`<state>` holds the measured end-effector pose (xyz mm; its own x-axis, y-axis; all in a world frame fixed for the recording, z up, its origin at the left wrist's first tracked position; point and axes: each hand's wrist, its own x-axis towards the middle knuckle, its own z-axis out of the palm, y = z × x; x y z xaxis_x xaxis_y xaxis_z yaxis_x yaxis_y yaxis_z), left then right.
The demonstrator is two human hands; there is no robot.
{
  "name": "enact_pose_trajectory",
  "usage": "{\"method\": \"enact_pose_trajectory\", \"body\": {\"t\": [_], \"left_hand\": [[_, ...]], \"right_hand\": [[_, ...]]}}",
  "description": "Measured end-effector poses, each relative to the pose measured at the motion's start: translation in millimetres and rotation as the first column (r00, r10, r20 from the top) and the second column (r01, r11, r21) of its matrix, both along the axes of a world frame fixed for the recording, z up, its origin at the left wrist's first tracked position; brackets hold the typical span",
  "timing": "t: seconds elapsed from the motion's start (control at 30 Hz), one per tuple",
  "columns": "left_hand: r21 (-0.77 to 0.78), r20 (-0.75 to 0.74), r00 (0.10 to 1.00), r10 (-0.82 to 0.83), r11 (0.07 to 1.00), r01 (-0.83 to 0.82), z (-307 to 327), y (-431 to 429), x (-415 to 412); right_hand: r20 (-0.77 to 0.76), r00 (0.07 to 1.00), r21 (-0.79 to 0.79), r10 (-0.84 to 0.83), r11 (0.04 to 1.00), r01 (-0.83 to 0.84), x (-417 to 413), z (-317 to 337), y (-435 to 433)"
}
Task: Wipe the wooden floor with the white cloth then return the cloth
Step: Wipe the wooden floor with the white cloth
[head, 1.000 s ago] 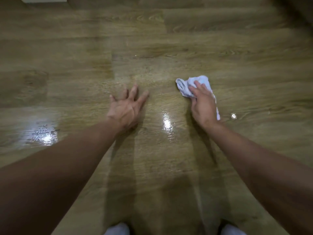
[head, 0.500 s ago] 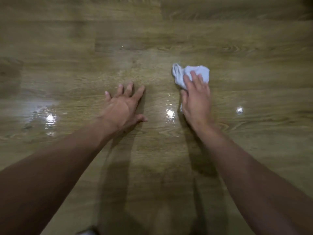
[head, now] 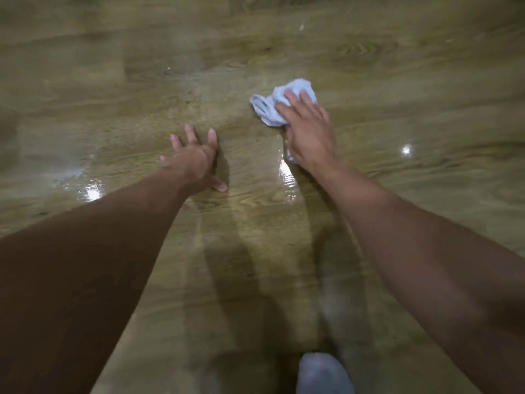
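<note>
Pressing a crumpled white cloth [head: 270, 109] onto a glossy brown wooden plank floor [head: 113, 81].
With right hand [head: 308, 135] over the cloth's near half, grip apart, fingers straight, clamped on nothing; with left hand [head: 193, 163] apart from the cloth, grip splayed, fingertips and thumb braced on bare boards. At bottom edge, a blurred grey-socked foot [head: 321, 373].

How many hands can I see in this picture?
2. The left hand rests spread on the shiny brown wooden floor; the right hand presses the crumpled white cloth, farther forward. No others show.
</note>
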<state>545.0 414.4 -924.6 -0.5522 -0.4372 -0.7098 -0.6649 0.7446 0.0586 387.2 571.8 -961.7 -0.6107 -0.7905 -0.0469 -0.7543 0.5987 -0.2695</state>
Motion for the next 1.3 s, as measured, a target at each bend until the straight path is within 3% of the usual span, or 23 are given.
{"method": "enact_pose_trajectory", "body": {"t": [0.13,0.23,0.33,0.4,0.47,0.5,0.6,0.7,0.8,0.87,0.93,1.0,1.13,1.2,1.3], "left_hand": [[0.004,-0.006,0.996,0.084,0.996,-0.084,5,5,2],[0.009,0.004,0.994,0.109,0.994,-0.11,6,9,-4],[-0.101,-0.044,0.996,0.082,0.991,-0.086,6,23,-3],[-0.158,-0.142,0.989,0.032,0.986,-0.055,2,41,-3],[-0.061,-0.215,0.976,0.017,0.998,-0.031,-1,59,-7],[0.007,-0.224,0.974,0.029,1.0,-0.028,0,66,-9],[0.082,-0.152,0.988,0.037,0.996,-0.025,8,69,-6],[0.067,-0.095,0.995,0.012,0.998,-0.005,12,71,-1],[0.067,-0.067,0.997,0.025,0.998,-0.021,12,72,-2],[0.069,-0.068,0.997,0.027,0.997,-0.022,15,74,-2],[0.08,-0.073,0.997,0.035,0.996,-0.029,17,74,-4],[0.084,-0.061,0.997,0.038,0.996,-0.033,19,74,-4],[0.079,-0.062,0.998,0.023,0.997,-0.018,18,73,-3],[0.071,-0.058,0.998,0.029,0.997,-0.025,18,74,-3],[0.057,-0.066,0.997,0.03,0.998,-0.026,19,74,-2]], "right_hand": [[0.033,0.997,-0.135,0.069,0.989,-0.064,64,-3,29],[0.075,0.95,-0.131,0.303,0.947,-0.292,126,-4,86],[0.022,0.877,-0.038,0.48,0.877,-0.479,95,-12,108],[-0.05,0.955,-0.026,0.291,0.956,-0.292,45,-13,95],[-0.061,0.998,0.0,0.012,1.0,-0.012,-5,-5,76],[-0.034,0.998,0.02,-0.043,0.999,0.044,-22,-2,70],[0.026,0.999,-0.049,-0.034,0.998,0.035,-21,-1,60],[0.054,0.998,-0.096,-0.018,0.995,0.023,55,-5,88],[0.071,0.948,-0.044,0.309,0.951,-0.306,117,-3,134],[0.079,0.868,0.031,0.491,0.869,-0.495,93,7,149],[0.099,0.908,0.075,0.406,0.907,-0.414,43,11,141],[0.059,0.984,0.047,0.167,0.984,-0.17,-14,11,123],[0.097,0.983,0.04,-0.154,0.988,0.151,-24,10,91],[0.105,0.985,-0.036,-0.14,0.989,0.144,22,3,97],[0.117,0.988,-0.064,0.104,0.993,-0.097,106,-6,123]]}}
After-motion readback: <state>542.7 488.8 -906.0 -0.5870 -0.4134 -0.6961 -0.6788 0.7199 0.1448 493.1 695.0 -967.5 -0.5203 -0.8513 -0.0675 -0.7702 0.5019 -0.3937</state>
